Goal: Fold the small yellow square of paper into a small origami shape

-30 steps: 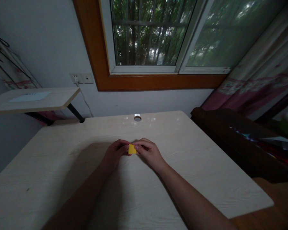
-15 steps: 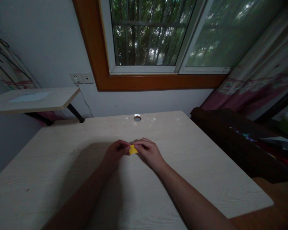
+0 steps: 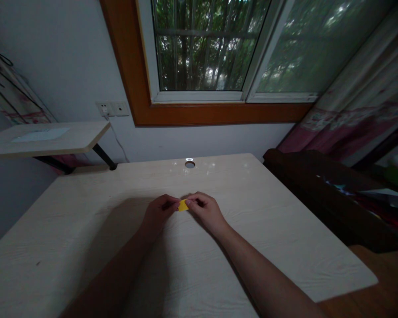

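Note:
A small yellow piece of paper [image 3: 183,205] is pinched between my two hands, over the middle of the pale wood-grain desk [image 3: 272,251]. My left hand [image 3: 159,212] grips its left side between thumb and fingers. On the right side, my right hand [image 3: 206,209] holds it the same way, thumb in front. Fingers cover parts of both edges. Whether the paper touches the desk I cannot tell.
Behind the hands is a round cable hole [image 3: 189,164] in the desk. A raised shelf [image 3: 76,137] on black legs stands at the back left, with a sheet of paper [image 3: 41,134] on it. Dark furniture [image 3: 318,190] is beyond the right edge.
The yellow paper shows slightly less height, and its lower edge sits a little higher. Both hands keep their pinch in nearly the same place.

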The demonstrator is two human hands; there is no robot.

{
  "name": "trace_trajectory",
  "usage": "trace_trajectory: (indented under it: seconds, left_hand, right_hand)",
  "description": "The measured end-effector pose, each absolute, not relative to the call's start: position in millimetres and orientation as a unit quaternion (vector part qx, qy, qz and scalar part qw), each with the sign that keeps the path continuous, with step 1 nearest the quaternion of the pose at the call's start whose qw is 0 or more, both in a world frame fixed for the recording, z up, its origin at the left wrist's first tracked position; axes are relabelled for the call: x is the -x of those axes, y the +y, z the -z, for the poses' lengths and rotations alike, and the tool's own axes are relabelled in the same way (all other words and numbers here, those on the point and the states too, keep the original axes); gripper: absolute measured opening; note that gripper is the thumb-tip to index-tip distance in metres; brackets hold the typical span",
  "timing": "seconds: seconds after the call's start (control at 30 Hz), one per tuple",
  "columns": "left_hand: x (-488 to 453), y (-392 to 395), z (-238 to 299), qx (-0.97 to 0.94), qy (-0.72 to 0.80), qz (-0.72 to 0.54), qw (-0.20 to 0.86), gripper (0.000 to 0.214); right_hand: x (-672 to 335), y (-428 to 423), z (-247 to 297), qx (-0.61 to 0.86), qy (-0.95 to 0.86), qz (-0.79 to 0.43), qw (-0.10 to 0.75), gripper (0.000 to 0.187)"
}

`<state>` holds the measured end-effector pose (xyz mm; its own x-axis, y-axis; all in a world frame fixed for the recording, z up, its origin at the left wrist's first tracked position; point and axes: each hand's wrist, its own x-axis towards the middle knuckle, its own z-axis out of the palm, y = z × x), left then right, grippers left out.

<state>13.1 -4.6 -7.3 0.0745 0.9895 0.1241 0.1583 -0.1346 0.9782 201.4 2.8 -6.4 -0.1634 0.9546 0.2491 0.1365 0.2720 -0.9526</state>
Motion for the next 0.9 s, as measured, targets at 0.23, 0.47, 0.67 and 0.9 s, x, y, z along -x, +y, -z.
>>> trace_trajectory:
  seconds: [0.23,0.47,0.67,0.9]
  left_hand:
    - [-14.9,-5.3,5.4,-0.600,0.486,-0.456,0.442,0.019]
    - [-14.8,-4.6,5.7,-0.614,0.502,-0.424,0.436,0.022]
    - [-12.3,-2.8,9.6,-0.603,0.508,-0.442,0.428,0.022]
    - [-10.6,-2.3,8.2,-0.584,0.519,-0.460,0.422,0.019]
  right_hand:
    - [-203.0,1.2,0.7,0.422,-0.672,-0.382,0.473,0.015]
    - [-203.0,0.0,-2.4,0.416,-0.693,-0.366,0.461,0.015]
    - [-201.3,0.9,0.7,0.421,-0.685,-0.376,0.460,0.017]
    - [-200.5,1.4,0.5,0.434,-0.686,-0.376,0.446,0.018]
